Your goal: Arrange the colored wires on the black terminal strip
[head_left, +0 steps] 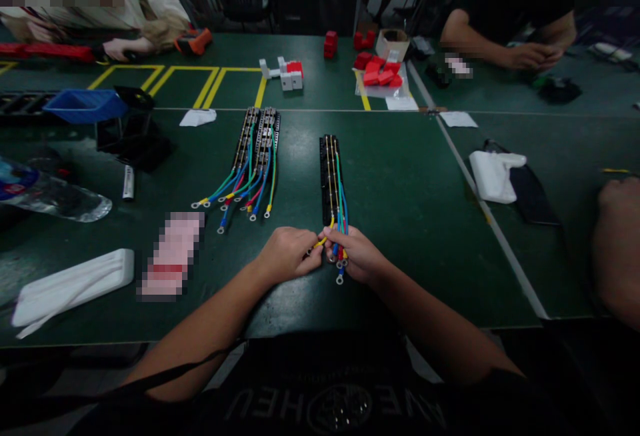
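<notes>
A long black terminal strip (pixel 329 169) lies on the green table in front of me, its coloured wires running toward my hands. Between the closed fingers of my left hand (pixel 293 253) is the end of a yellow wire (pixel 317 245) near its ring lug. My right hand (pixel 363 253) is closed around the near end of the wire bundle (pixel 342 226); blue, red and yellow ring lugs hang below its fingers. Left of this strip lie two similar strips (pixel 257 139), with their lugged wires (pixel 250 189) fanned out toward me.
Left are a blue bin (pixel 83 104), a plastic bottle (pixel 55 189), a marker (pixel 129 183) and a white power bank (pixel 75 286). Red parts (pixel 383 73) and grey blocks (pixel 291 80) sit farther back. A white object (pixel 493 176) lies right. Co-workers' hands are at the far side.
</notes>
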`<state>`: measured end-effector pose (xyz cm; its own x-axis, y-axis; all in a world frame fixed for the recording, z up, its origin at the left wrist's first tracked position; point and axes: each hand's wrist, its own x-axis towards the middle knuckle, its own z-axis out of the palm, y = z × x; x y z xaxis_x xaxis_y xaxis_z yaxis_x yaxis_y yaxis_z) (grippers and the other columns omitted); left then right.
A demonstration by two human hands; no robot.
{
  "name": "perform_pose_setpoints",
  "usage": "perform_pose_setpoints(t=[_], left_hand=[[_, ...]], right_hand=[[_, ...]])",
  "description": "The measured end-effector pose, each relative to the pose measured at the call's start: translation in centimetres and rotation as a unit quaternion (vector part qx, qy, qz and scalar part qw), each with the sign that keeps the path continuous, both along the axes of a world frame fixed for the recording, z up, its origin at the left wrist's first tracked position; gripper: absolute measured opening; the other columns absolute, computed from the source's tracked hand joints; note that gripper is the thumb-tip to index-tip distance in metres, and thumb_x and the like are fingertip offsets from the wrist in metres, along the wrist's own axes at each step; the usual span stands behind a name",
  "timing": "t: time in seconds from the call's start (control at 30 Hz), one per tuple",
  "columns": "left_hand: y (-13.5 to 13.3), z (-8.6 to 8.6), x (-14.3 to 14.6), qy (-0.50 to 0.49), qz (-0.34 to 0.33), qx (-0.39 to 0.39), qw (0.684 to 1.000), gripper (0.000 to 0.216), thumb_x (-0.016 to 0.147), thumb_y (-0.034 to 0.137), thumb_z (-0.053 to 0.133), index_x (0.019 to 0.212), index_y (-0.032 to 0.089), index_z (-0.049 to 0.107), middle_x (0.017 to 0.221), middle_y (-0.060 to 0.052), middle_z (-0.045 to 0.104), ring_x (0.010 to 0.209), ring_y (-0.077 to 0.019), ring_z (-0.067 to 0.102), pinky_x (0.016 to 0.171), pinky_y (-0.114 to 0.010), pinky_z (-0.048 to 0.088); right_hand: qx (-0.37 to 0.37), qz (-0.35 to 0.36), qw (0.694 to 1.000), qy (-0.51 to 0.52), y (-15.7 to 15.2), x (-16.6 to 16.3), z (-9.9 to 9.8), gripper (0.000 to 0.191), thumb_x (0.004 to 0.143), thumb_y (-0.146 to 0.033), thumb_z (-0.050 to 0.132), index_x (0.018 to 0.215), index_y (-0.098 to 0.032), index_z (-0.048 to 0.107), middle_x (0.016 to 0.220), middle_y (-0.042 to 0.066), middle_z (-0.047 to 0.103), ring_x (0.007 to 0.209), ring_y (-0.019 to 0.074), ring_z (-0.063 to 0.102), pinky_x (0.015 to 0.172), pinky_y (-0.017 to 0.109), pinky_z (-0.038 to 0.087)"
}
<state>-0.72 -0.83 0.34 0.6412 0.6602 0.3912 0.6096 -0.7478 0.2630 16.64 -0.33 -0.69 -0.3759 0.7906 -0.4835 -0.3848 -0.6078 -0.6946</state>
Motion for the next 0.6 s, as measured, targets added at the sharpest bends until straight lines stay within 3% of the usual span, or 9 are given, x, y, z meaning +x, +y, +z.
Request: perform_pose_setpoints(t=[0.6], left_hand=[[0.07, 0.17, 0.09, -0.014, -0.002, 0.0, 1.0, 0.024, 0.087, 0.025, 0.046, 0.066, 0.017, 0.052, 0.056, 0.002, 0.052, 0.049, -0.0101, 0.047, 0.05, -0.025, 0.034]], right_hand=[[0.001, 0.004, 1.0, 0.0, 0.02, 0.04, -0.03, 0.019, 0.076, -0.029, 0.072, 0.076, -0.012, 0.065, 0.054, -0.002, 0.055, 0.045, 0.0064, 0.051, 0.045, 0.018, 0.042]])
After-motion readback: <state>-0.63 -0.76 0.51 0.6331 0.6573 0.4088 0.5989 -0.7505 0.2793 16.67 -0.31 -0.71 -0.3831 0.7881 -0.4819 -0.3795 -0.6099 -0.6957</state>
